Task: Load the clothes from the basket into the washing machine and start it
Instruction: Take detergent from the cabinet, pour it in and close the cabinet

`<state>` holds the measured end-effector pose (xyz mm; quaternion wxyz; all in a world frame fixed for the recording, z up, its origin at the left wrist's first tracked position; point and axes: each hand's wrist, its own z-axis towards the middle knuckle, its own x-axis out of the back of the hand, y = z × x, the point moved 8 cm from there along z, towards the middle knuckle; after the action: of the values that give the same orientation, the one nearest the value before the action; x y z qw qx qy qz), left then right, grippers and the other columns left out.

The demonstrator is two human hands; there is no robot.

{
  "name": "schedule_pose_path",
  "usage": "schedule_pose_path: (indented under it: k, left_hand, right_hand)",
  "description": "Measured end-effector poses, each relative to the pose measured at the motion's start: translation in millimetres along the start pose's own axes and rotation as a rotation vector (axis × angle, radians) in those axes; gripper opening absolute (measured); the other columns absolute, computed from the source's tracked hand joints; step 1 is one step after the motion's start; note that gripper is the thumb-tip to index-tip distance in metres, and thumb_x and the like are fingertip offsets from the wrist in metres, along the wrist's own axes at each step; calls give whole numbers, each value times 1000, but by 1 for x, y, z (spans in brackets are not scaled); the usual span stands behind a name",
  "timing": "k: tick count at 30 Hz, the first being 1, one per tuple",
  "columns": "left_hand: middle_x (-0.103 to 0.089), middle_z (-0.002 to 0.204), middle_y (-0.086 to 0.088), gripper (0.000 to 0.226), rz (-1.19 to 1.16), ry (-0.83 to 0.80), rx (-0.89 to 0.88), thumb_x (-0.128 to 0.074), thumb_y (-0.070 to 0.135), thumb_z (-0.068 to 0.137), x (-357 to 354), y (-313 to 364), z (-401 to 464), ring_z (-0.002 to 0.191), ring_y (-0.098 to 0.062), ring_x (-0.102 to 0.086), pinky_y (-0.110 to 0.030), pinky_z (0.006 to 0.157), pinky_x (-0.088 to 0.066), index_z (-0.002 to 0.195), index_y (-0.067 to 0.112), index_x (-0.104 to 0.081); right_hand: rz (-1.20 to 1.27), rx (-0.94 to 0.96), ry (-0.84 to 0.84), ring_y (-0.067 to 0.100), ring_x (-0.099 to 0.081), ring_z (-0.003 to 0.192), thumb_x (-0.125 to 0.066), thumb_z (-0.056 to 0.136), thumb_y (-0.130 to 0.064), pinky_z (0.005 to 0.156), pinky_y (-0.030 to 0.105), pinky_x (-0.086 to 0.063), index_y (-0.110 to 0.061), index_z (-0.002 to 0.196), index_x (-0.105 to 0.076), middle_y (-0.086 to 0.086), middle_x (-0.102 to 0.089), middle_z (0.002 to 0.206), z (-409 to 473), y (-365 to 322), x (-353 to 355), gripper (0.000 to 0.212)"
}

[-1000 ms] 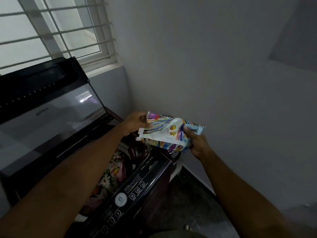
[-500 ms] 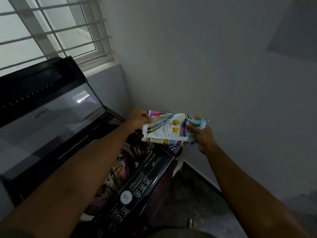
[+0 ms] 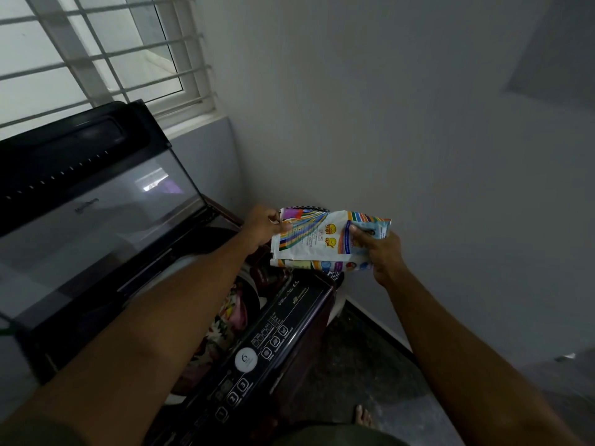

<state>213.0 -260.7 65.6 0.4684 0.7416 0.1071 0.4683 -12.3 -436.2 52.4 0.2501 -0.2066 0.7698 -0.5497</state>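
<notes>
one detergent packet (image 3: 325,243), two hands gripping, left hand (image 3: 262,225), right hand (image 3: 383,252)

Both forearms bare, no watch or rings visible. Dark olive sleeve edge (image 3: 38,429) at left upper arm. Bare foot (image 3: 363,416) on floor.

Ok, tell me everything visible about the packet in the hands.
The packet is a soft, crinkled plastic pouch, mostly white with rainbow stripes, yellow emblems and small print. It is held roughly level above the washer's far corner. The left hand pinches one end and the right hand grips the other.
</notes>
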Motion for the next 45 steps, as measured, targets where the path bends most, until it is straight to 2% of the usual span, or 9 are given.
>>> schedule_pose_path:
  k: [4, 9, 13, 16, 21, 30, 36, 41, 45]
  left_hand:
    - [-55, 67, -2, 28, -25, 37, 7, -84, 21, 73, -2, -5, -3, 63, -13, -48, -23, 56, -38, 66, 7, -61]
    - [-59, 72, -8, 31, -29, 77, 30, -84, 21, 73, -3, -10, -4, 65, -17, -52, -30, 61, -44, 72, -2, -63]
    - [-50, 62, -2, 31, -16, 71, 1, -84, 19, 74, -2, -6, -6, 57, -13, -43, -22, 52, -35, 63, 7, -58]
    - [-46, 62, -2, 36, -20, 75, -9, -84, 20, 73, -2, -8, -5, 58, -14, -40, -24, 53, -31, 59, 10, -53]
    - [-43, 56, 3, 42, -82, 60, 17, -83, 17, 74, -5, -12, -4, 52, -9, -38, -22, 54, -34, 53, 17, -47]
    - [-49, 68, -5, 36, -97, 58, 25, -86, 21, 71, -5, -19, 1, 64, -16, -44, -30, 61, -39, 56, 15, -53]
    - [-39, 58, 2, 42, -99, 67, 23, -84, 20, 73, -5, -25, 5, 59, -13, -38, -25, 57, -34, 52, 18, -47]
    - [-38, 55, 3, 42, -129, 56, 27, -83, 17, 75, -5, -25, 6, 54, -10, -34, -23, 53, -31, 52, 17, -47]
    - [-40, 57, 2, 39, -168, 41, 36, -83, 15, 75, -5, -25, 6, 56, -11, -37, -22, 53, -32, 54, 16, -49]
  right_hand:
    - [-44, 15, 11, 27, -74, 75, -82, 75, -23, 51, 40, -57, -7, 107, -68, 11, -76, 92, -4, -2, -3, 38]
    - [-34, 53, 13, 27, -74, 77, -80, 78, -20, 53, 39, -59, -5, 107, -67, 12, -75, 93, -8, -4, -4, 35]
    - [-37, 69, 37, 28, -74, 79, -80, 78, -19, 57, 43, -61, -4, 107, -67, 13, -75, 95, -10, -3, -4, 35]
    - [-21, 91, 48, 28, -74, 78, -80, 78, -18, 56, 41, -60, -5, 104, -68, 12, -75, 92, -12, -4, -5, 32]
    - [-32, 93, 69, 28, -74, 79, -83, 75, -20, 60, 49, -61, -5, 103, -69, 12, -75, 93, -9, -4, -7, 34]
    - [-11, 107, 89, 24, -74, 78, -81, 77, -15, 62, 41, -61, -1, 104, -68, 12, -75, 94, -5, -3, -10, 33]
    - [6, 161, 89, 29, -73, 82, -81, 76, -9, 67, 41, -62, 4, 101, -69, 17, -74, 94, -11, -9, -16, 31]
    - [-25, 220, 86, 13, -72, 70, -80, 76, -6, 62, 30, -60, 2, 97, -70, 8, -73, 85, -16, -21, -21, 25]
    - [-39, 208, 88, 27, -74, 78, -82, 75, -11, 63, 43, -61, -4, 93, -72, 13, -75, 88, -14, -21, -21, 22]
